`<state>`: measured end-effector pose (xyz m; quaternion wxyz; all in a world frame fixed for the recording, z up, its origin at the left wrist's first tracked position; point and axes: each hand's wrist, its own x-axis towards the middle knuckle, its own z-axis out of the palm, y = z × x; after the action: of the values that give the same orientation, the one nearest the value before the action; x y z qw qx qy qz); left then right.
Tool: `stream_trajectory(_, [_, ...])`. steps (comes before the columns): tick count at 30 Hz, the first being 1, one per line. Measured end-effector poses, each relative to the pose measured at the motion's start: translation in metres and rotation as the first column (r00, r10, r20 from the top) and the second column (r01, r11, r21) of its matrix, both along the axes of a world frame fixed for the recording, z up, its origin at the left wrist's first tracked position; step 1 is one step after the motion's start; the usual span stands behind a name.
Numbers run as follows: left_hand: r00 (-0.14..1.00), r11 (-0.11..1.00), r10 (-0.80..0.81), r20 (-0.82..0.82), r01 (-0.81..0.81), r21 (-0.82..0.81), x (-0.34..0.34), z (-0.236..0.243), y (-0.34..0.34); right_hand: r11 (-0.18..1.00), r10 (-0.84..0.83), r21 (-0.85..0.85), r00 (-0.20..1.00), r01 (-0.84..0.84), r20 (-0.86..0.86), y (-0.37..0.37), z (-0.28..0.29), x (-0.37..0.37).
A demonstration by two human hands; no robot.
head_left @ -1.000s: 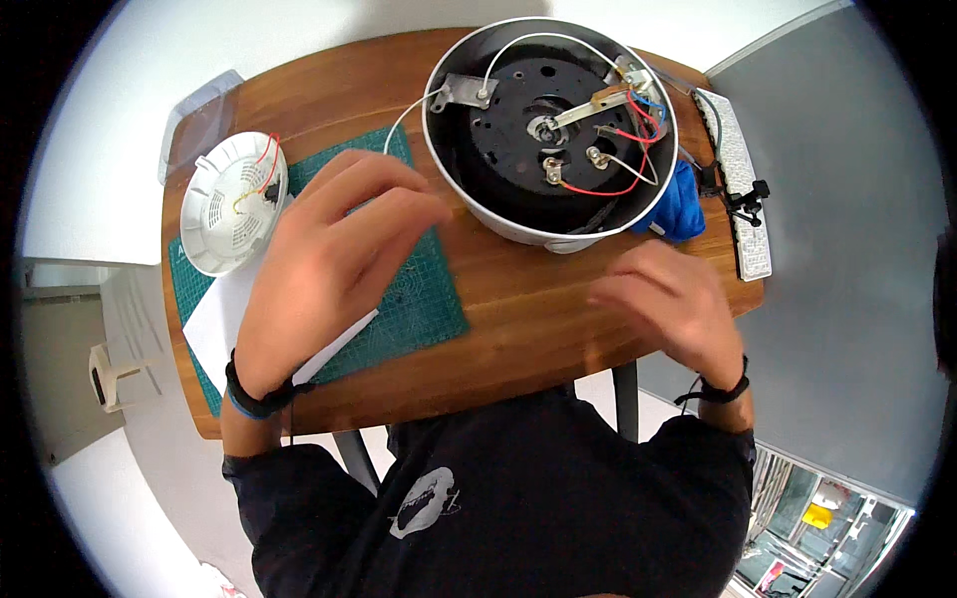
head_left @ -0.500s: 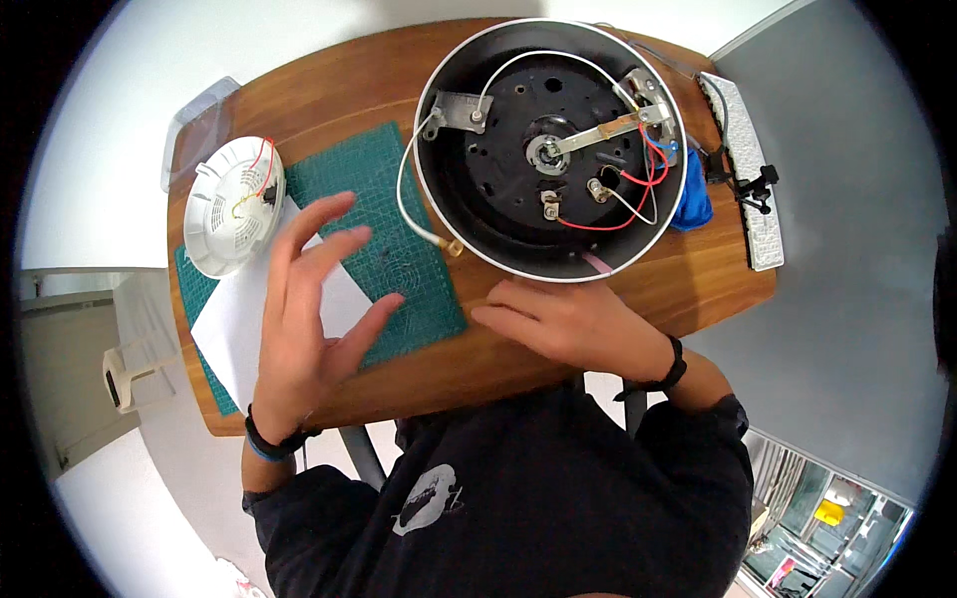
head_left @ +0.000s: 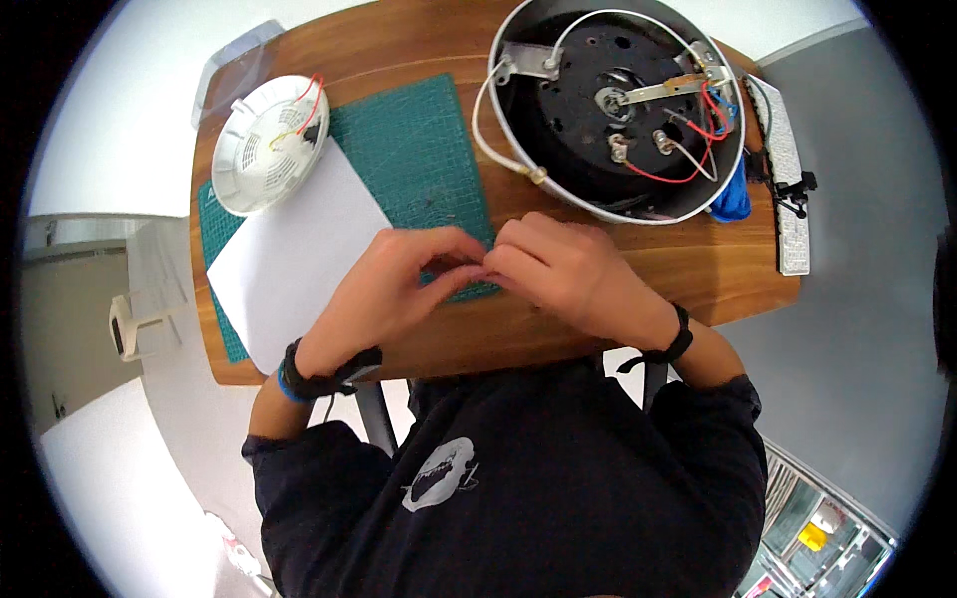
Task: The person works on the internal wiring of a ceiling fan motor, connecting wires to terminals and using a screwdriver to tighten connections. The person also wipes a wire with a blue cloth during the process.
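Observation:
My left hand and my right hand meet fingertip to fingertip at the front edge of the green cutting mat, both pinched; whatever they hold is too small or hidden to make out. Just beyond them stands a round white-rimmed appliance housing with a black interior, metal brackets, a strip arm and red, blue and white wires. A white lead with a brass fitting hangs over its rim. On the left, a sheet of white paper lies on the mat, partly under a white vented cover with thin wires.
The wooden table has a clear plastic tray at back left and a long white strip with a black clamp on the right. A blue cloth sits beside the housing. A pale chair stands beyond at left.
My left hand has moved right and closed from spread fingers. My right hand has shifted left from the housing's side, and both now meet. The view has shifted, moving the table within it.

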<state>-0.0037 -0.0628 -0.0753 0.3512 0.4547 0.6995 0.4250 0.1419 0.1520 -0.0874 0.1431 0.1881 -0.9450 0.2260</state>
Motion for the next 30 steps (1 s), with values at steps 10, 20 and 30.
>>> stream_trajectory(10, [0.906,0.986,0.150,-0.396,-0.110,0.122,-0.028,-0.031,-0.001,0.983,-0.161,-0.089,0.987,0.158,-0.024,0.000,0.001,0.007])
stream_trajectory(20, [0.847,0.994,0.100,-0.523,-0.113,0.008,-0.053,-0.049,-0.003,0.977,-0.117,-0.197,0.971,0.076,-0.208,0.030,0.037,0.045])
stream_trajectory(30, [0.717,0.958,0.281,-0.638,-0.251,0.140,-0.079,0.031,0.001,0.718,-0.259,-0.677,0.843,-0.159,-0.472,0.085,0.087,0.109])
